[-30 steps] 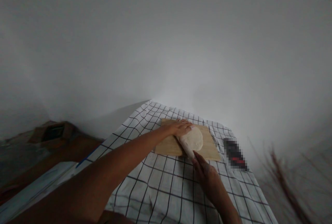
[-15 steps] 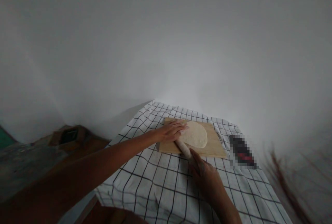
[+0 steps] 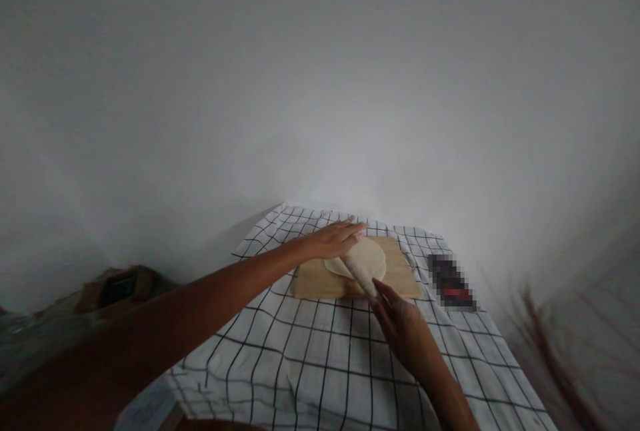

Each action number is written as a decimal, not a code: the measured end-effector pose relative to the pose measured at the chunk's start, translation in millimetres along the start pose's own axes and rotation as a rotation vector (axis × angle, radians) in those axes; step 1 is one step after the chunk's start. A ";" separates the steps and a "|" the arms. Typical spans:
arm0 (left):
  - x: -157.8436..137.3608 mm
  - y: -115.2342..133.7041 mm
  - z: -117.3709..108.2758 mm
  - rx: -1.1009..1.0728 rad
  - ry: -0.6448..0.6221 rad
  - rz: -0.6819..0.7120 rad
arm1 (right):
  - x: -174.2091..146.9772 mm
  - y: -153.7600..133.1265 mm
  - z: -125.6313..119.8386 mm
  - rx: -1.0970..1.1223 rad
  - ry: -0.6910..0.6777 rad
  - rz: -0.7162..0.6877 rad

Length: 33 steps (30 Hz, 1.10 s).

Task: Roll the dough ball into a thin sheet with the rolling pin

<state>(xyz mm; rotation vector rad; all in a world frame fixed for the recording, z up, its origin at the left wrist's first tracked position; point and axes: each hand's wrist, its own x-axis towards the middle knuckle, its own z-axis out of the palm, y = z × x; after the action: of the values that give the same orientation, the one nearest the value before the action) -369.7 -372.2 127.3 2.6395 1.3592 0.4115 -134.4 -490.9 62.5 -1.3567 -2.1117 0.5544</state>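
Note:
A pale rolling pin (image 3: 361, 272) lies slantwise over a flat, rounded sheet of dough (image 3: 374, 256). The dough rests on a wooden board (image 3: 310, 281) and shows on both sides of the pin. My left hand (image 3: 340, 236) lies across the far end of the pin, its fingers stretched out with white flour-like traces on the tips; that end is hidden beneath it. Closed round the near end is my right hand (image 3: 397, 314), just off the board's front edge.
A white cloth with black grid lines (image 3: 315, 358) covers the table. To the board's right sits a pixelated dark and red item (image 3: 453, 283). A pale wall (image 3: 320, 84) rises behind. Brown twigs (image 3: 550, 351) stand at right, and a box-like thing (image 3: 117, 288) at lower left.
The rolling pin and both hands have moved rightward across the dough. Dough now shows to the left of the pin too. The whole view has shifted slightly.

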 end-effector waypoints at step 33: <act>9.6 -12.7 83.8 0.255 0.258 -0.200 | 92.3 70.4 -47.4 -0.535 0.091 0.102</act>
<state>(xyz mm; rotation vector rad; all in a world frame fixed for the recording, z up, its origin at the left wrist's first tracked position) -348.7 -357.2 46.0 2.6797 1.8503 0.6052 -85.7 -376.2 76.9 -1.7431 -2.2115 -0.0503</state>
